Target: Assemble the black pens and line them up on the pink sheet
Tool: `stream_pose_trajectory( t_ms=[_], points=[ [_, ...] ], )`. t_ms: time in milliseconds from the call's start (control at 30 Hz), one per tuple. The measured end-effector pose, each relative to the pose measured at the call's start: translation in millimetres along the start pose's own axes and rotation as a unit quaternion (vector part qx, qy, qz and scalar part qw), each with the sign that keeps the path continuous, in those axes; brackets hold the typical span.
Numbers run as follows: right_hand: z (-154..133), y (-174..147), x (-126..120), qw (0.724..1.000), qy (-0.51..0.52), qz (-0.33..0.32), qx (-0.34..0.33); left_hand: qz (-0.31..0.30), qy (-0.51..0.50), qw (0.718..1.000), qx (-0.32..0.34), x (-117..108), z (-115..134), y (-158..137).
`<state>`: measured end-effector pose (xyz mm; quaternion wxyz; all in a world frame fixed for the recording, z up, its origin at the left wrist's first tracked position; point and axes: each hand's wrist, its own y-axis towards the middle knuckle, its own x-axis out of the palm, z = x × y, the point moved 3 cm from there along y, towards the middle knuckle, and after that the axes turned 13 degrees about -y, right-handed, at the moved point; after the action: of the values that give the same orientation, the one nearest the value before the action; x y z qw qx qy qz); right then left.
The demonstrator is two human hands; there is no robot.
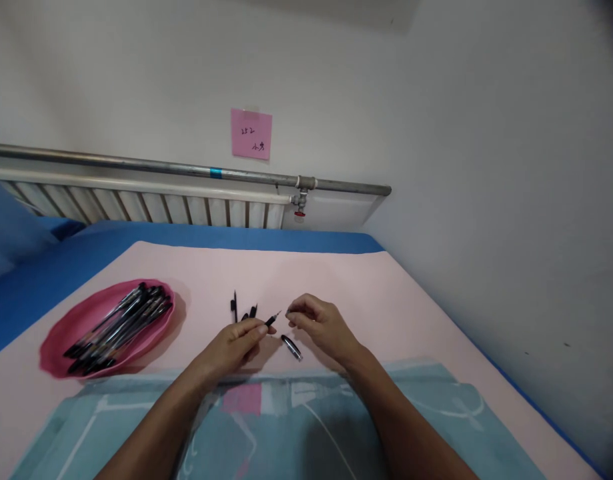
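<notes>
My left hand (233,347) pinches a black pen part (271,321), its thin tip pointing up and to the right. Just right of that tip is my right hand (322,323), its thumb and forefinger closed on a tiny dark piece that I cannot make out. Between and below the hands, a short black-and-silver pen piece (291,347) lies on the pink table cover (331,277). Behind my left hand, several black pen parts (234,308) are partly hidden by the fingers.
To the left sits a pink oval basket (51,340) holding many clear and black pens (121,327). A blue-green cloth under clear plastic (436,427) covers the near edge. Beyond the table are a radiator (201,208) and a metal pipe (161,167); a wall stands close on the right.
</notes>
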<state>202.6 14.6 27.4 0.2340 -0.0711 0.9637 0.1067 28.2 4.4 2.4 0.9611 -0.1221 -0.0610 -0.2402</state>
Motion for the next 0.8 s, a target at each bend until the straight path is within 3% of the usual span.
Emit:
stream_pose_trajectory(
  t_ms=[500,800],
  points=[
    [-9,-4,-4,0.998,-0.035,-0.038,-0.042,-0.051,0.06,0.997,0.0,0,-8,2],
    [-3,-4,5,0.989,0.123,-0.063,0.045,-0.082,0.014,0.997,-0.003,-1,-12,3]
  ],
)
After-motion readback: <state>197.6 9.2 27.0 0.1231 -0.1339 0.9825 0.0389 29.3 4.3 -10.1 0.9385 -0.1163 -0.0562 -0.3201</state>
